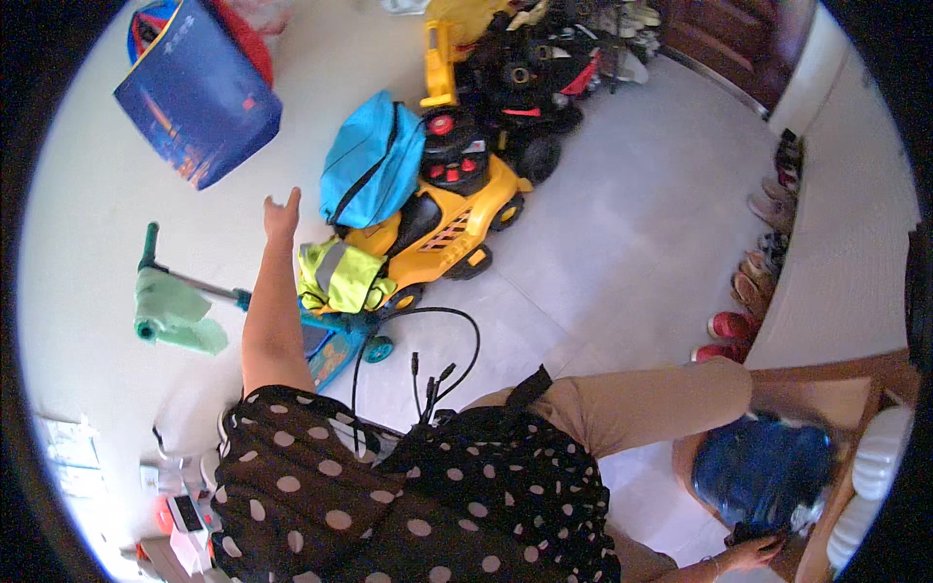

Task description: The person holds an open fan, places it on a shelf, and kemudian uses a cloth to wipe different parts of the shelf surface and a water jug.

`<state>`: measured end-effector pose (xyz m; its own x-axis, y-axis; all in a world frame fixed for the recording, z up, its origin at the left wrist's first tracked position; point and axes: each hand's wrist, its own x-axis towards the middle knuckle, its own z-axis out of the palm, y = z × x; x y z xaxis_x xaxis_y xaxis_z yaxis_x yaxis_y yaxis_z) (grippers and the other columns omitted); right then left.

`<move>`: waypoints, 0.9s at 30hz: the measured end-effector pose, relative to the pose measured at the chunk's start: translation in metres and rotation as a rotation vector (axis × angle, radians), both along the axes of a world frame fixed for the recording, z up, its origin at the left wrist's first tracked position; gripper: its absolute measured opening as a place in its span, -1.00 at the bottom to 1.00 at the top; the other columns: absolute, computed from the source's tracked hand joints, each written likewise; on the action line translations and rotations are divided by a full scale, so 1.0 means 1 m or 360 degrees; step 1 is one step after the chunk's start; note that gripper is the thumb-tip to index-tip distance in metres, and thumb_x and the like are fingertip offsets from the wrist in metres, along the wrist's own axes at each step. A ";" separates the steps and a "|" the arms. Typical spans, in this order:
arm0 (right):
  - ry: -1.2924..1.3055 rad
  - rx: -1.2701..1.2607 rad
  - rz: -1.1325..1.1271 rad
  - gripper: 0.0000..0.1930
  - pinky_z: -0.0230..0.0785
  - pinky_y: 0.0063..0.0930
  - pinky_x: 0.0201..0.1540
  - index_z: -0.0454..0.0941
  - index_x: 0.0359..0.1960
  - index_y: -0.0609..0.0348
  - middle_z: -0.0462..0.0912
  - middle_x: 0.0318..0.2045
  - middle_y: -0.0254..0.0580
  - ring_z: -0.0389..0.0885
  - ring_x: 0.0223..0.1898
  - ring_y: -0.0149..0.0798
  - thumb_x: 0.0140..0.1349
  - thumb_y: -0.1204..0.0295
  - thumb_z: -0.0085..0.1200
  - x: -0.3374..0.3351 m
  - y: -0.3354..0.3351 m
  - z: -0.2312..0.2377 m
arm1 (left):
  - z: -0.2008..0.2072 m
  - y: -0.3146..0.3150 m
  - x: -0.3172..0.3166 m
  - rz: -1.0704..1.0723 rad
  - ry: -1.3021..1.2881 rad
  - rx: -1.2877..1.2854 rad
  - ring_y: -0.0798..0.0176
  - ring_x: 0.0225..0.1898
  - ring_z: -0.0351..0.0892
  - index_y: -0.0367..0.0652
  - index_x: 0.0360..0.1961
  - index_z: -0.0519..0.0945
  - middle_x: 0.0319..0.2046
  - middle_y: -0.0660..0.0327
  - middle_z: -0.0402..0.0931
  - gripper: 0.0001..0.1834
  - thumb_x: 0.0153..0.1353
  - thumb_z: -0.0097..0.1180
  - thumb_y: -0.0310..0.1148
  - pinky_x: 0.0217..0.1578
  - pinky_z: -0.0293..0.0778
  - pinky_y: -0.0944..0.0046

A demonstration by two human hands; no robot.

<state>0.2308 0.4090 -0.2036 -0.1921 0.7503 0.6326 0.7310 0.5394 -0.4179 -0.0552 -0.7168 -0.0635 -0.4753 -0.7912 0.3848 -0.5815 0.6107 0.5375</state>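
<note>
My left hand (282, 214) is stretched out ahead, its fingers and thumb apart, with nothing in it. Right of it, a bright blue bag (367, 165) with a dark zip rests on a yellow ride-on toy vehicle (452, 231). A yellow-green reflective vest (335, 276) drapes over the vehicle's near end. At the lower right, my right hand (753, 552) is closed at a small black thing (746, 532) whose kind I cannot make out. Beside it sits a large dark blue plastic-looking object (763, 468) in an open brown box or cabinet.
A teal scooter (330, 360) with a green cloth (180, 311) stands below my left arm. A dark blue carrier bag (199, 97) is at the upper left. Black cables (476, 335) loop before my body. Several shoes (748, 291) line the right wall, near a brown door (729, 44).
</note>
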 end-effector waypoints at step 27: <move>0.0343 -0.0230 0.0221 -0.62 0.28 -0.07 0.25 0.46 0.15 0.11 0.40 0.25 -0.01 0.39 0.18 0.17 0.29 0.46 0.05 -0.030 -0.063 0.058 | -0.113 1.012 0.035 -0.3701 0.0343 0.0350 -0.12 0.14 0.42 -0.23 0.15 0.48 0.12 -0.05 0.47 -0.58 0.32 0.07 -0.28 0.16 0.31 -0.03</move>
